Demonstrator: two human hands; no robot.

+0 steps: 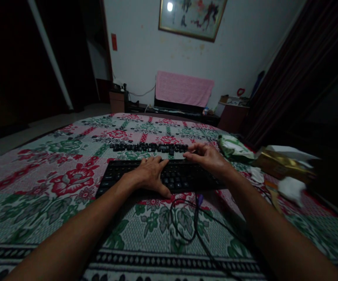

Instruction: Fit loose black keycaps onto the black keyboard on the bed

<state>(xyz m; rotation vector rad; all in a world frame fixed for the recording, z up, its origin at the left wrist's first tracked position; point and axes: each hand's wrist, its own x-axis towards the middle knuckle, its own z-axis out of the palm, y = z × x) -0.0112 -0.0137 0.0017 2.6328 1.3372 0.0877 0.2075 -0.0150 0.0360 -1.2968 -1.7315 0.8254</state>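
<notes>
A black keyboard [173,180] lies across the patterned bedspread in front of me, its right part in shadow. My left hand [149,173] spans it, fingertips at the far edge and thumb at the near edge, gripping it across its width. Just beyond the far edge runs a row of loose black keycaps [149,148]. Over the right end of that row, my right hand [206,157] is closed in a pinch, thumb and forefinger close together. Whatever lies between those fingertips is too small and dark to make out. A black cable [196,218] loops on the near side, with a purple plug [200,200].
The bedspread [69,218] is floral. To the right lie a green and white package [235,148], a gold box [282,162] and crumpled white tissue [291,189]. Past the bed's far end, a pink cloth [183,88] hangs over a dark screen by the wall.
</notes>
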